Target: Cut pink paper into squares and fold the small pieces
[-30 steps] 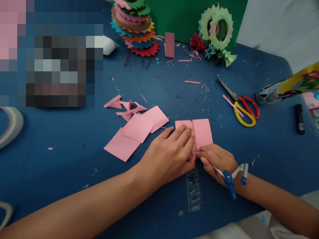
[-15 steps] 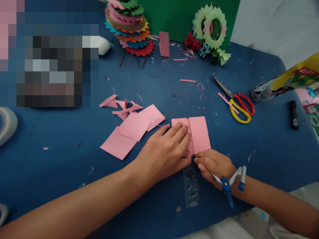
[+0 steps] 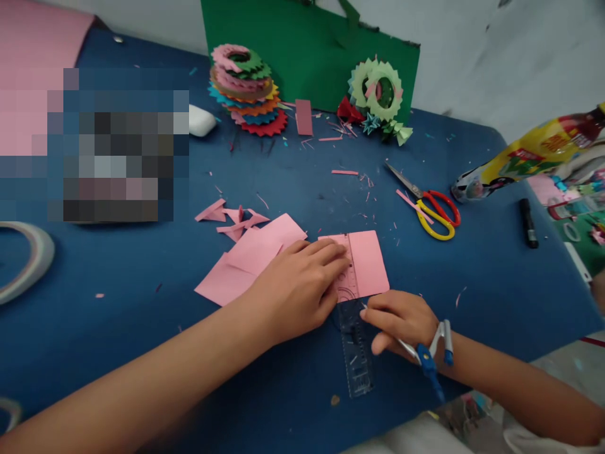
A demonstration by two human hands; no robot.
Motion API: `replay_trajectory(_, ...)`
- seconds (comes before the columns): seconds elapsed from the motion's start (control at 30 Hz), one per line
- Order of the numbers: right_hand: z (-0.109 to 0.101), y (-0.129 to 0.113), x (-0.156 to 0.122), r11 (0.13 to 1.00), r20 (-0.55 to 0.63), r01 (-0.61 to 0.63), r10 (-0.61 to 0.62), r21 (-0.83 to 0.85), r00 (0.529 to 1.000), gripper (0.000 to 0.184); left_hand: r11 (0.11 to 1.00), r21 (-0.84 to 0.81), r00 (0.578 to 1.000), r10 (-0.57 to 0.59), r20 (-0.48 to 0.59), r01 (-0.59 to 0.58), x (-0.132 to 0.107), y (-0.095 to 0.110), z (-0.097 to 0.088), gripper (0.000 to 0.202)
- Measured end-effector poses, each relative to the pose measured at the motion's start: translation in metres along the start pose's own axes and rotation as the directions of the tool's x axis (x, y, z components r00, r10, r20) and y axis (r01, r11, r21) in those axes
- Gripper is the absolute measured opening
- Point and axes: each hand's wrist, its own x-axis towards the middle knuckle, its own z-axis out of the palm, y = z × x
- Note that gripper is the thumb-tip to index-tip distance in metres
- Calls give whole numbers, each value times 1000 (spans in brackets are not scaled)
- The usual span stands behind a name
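Note:
My left hand (image 3: 302, 287) lies flat, fingers stretched over a clear plastic ruler (image 3: 357, 359) on a pink paper piece (image 3: 372, 261). The ruler crosses the left part of that paper and runs past its near edge toward me. Closed fingers of my right hand (image 3: 404, 315) grip a drawing compass (image 3: 426, 364), with its blue-and-silver hinge end sticking out below the wrist. Its thin tip shows at the fingertips, just below the paper's near edge and close to the ruler. More pink paper pieces (image 3: 220, 284) overlap left of my left hand, partly covered by it.
Folded pink scraps (image 3: 236, 217) lie beyond the pieces. Red-and-yellow scissors (image 3: 428, 205), a bottle (image 3: 515, 161) and a black marker (image 3: 528, 224) are on the right. Paper ring decorations (image 3: 246, 91) stand before a green board (image 3: 312, 57). Tape (image 3: 45, 252) sits left.
The view has tilted up and shifted. My left hand has slid back to the left, its thumb parting from my right hand. The compass tip has come off the paper's near edge.

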Motion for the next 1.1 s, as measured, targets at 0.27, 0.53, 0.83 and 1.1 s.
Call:
replay_trajectory(0.27,-13,0,-1,988,55,155,-155,3,986,35,996,-92,998,3,66,3,1,-8,-6,39)
replay_trajectory(0.53,0,6,-4,959,261,251,-278,131,925,43,981,-194,1000,-19,7,20,-1,-9,-4,53)
replay_trajectory(0.83,-44,40,-33,971,290,-50,-21,235,957,16,976,-212,998,-32,46,41,-1,-10,-7,54)
replay_trajectory(1.1,-69,92,-30,984,342,-141,96,109,935,18,996,-85,993,38,111,-29,1,-5,-8,56)
